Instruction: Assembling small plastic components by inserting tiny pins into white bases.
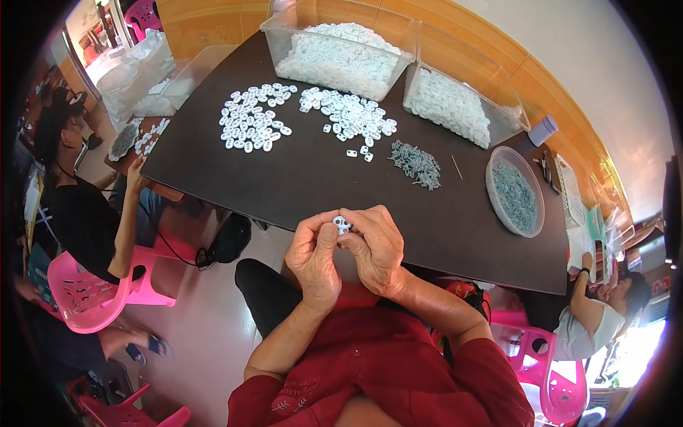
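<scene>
Between my fingertips, just off the table's near edge, is a small white plastic piece (pixel 341 225) with dark holes. My left hand (pixel 316 256) pinches it from the left, and my right hand (pixel 373 249) grips it from the other side. Fingers cover part of it. Ahead on the dark table (pixel 299 188) lie a spread of white oval pieces (pixel 252 117) at left and a heap of smaller white pieces (pixel 352 114) in the middle. To the right of these is a small pile of grey-blue slender parts (pixel 416 165).
Two clear bins of white pieces (pixel 341 53) (pixel 448 107) stand along the far edge. A round tub (pixel 516 192) holds more grey-blue parts. Beside it are pliers (pixel 548 171) and a lilac bottle (pixel 543 131). A thin stick (pixel 457 168) lies nearby. People sit at left (pixel 85 213) and right (pixel 597 320).
</scene>
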The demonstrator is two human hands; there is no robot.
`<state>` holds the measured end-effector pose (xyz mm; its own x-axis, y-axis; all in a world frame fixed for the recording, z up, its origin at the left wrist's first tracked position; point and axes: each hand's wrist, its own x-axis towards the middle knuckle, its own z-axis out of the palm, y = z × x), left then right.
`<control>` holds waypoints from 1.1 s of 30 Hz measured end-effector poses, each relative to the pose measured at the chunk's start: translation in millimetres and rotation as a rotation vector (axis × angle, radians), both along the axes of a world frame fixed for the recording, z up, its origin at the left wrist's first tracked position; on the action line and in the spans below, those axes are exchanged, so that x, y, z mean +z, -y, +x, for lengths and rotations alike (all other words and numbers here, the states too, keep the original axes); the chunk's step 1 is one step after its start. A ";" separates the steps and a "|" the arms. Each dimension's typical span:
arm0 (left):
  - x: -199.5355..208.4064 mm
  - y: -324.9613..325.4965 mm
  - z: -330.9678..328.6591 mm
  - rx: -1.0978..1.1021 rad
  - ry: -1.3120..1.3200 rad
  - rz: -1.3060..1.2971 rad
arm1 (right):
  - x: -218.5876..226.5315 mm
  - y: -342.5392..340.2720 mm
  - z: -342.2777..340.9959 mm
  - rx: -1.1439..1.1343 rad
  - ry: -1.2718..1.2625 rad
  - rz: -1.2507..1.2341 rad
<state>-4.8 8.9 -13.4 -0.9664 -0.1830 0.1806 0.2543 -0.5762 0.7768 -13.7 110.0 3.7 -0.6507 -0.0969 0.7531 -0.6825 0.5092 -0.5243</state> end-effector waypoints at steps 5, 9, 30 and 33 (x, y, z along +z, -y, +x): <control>1.9 -1.5 4.0 0.053 -0.059 -0.053 | 0.3 4.2 0.2 -0.026 -0.099 0.023; -1.5 -3.8 6.5 0.106 -0.078 -0.093 | -1.3 5.6 0.3 -0.014 -0.117 0.022; 9.4 -2.6 4.0 0.112 -0.066 -0.169 | -1.1 5.9 2.5 -0.026 -0.078 -0.038; 2.3 -0.8 6.4 0.106 -0.097 -0.178 | -1.4 8.7 1.9 -0.040 -0.113 0.003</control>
<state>1.7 9.7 -11.1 -0.9199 -0.2398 0.3103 0.3847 -0.3985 0.8326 -11.8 101.3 2.3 -0.5652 -0.0749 0.8216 -0.7165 0.5383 -0.4438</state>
